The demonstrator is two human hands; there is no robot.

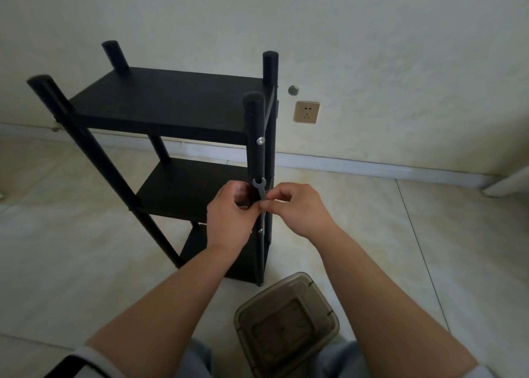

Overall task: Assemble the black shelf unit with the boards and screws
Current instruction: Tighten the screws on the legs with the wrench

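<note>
Pale tiled floor (372,234) runs up to a cream wall with a socket (307,112), and the black shelf unit (171,103) stands upright on it, three boards already fixed between four posts. I have my right hand (297,209) pinching the shank of a small flat wrench (261,190) against the front right post (255,148), while my left hand (229,220) curls its fingers around that post at the middle board. One screw (260,140) shows higher up the same post. To do this well I'd say seat the wrench head square on the fastener, brace the post firmly, and turn in short arcs without slipping. Near my knees sits a clear lidded box (286,323).
</note>
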